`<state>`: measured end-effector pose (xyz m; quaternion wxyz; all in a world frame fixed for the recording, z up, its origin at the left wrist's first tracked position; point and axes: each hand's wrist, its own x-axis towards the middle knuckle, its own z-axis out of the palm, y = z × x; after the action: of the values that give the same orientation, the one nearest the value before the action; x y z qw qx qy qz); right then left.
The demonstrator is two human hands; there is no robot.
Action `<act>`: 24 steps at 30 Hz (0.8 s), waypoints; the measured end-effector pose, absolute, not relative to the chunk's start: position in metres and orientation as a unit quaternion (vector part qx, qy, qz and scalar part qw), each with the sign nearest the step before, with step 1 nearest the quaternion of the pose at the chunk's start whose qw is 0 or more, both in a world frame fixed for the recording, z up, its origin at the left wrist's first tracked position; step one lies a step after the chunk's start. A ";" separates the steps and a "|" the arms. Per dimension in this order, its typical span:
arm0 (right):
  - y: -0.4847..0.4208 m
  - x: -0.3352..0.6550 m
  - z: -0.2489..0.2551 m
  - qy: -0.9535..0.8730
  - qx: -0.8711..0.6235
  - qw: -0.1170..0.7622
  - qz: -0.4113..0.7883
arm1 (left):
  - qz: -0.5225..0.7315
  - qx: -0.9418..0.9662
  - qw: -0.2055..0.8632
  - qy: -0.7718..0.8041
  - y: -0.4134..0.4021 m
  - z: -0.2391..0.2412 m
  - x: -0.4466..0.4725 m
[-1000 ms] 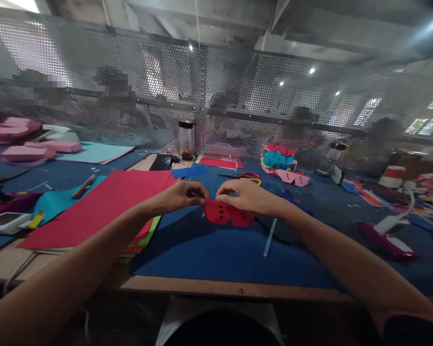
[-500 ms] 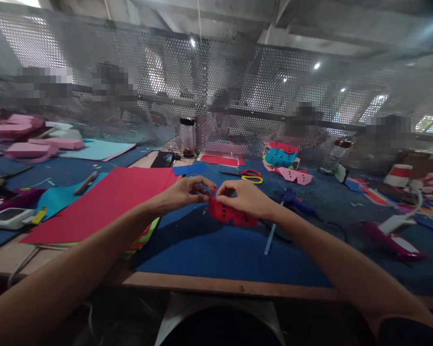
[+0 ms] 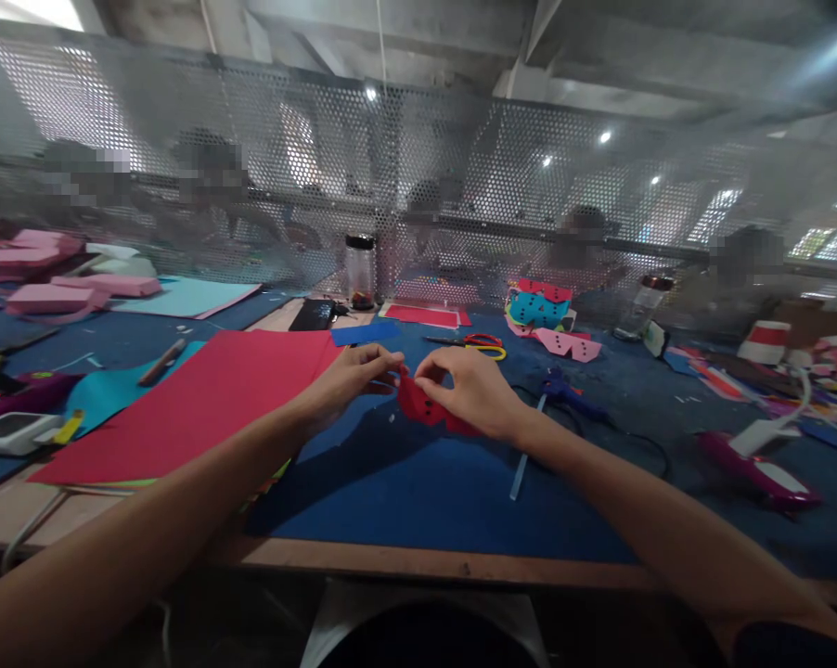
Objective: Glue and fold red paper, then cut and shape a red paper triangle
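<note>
A red paper piece with a row of black dots [image 3: 429, 409] is held up over the blue table mat [image 3: 418, 501]. My right hand [image 3: 470, 390] is closed on it from the right, thumb and fingers pinching its upper edge and covering part of it. At its left end, my left hand [image 3: 359, 376] pinches the tip between thumb and fingers. Left of my hands lies a stack of coloured sheets with red on top [image 3: 202, 399]. Beyond them rest scissors with red and yellow handles [image 3: 484, 347] and a flat blue strip [image 3: 365, 332].
A blue glue gun [image 3: 564, 391] with a clear glue stick and cord lies right of my right hand. Folded dotted paper pieces [image 3: 540, 306] and a lidded jar [image 3: 360, 274] stand behind. A perforated metal screen [image 3: 446, 176] closes off the back, people beyond it.
The red paper piece has turned slightly, and more of its right part is hidden by my right hand. Both hands stay pinched at it. The whole view has shifted a little.
</note>
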<state>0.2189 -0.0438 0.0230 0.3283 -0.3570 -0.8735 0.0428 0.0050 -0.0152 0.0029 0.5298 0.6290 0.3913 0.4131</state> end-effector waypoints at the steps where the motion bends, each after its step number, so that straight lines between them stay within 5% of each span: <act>1: -0.044 0.218 0.023 -0.874 -0.358 0.325 0.041 | 0.408 0.624 0.543 0.387 -0.017 0.004 0.008; 16: -0.018 0.235 0.024 -0.828 -0.377 0.392 0.136 | 0.353 0.611 0.600 0.378 -0.015 0.016 0.018; 24: -0.006 0.234 0.012 -0.850 -0.363 0.346 0.160 | 0.338 0.600 0.626 0.365 -0.010 0.007 0.017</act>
<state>0.2344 -0.0058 0.0120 0.3464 -0.3625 -0.8503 0.1599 0.0171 -0.0103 0.0066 0.6261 0.6001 0.3651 0.3384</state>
